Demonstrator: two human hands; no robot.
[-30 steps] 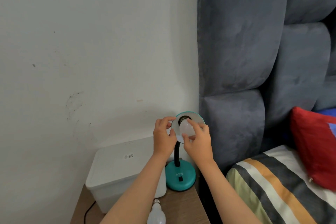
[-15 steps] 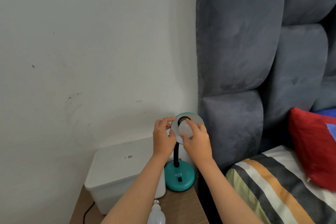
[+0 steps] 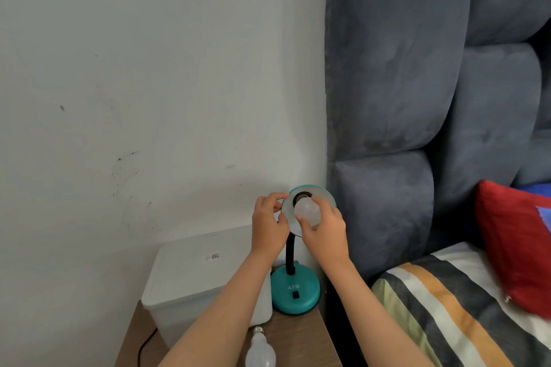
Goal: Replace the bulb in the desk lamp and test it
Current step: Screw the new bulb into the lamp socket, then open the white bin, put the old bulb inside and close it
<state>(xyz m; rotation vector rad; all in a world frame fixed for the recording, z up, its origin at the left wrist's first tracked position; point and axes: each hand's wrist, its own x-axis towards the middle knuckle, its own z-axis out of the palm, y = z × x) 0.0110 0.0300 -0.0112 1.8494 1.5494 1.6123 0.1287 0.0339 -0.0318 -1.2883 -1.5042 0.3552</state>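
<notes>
Bedside table (image 3: 301, 334) by wall: lamp shade (image 3: 325, 198) is steadied by left hand (image 3: 268, 226), bulb (image 3: 307, 210) at socket is gripped by right hand (image 3: 326, 226); turning judged underway, switch test required next.

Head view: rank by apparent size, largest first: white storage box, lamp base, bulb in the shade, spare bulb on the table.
1. white storage box, though an arm covers part of it
2. lamp base
3-4. bulb in the shade and spare bulb: unsure. The spare is nearer the camera and cut off by the frame edge; fingers of the right hand cover part of the other.
</notes>
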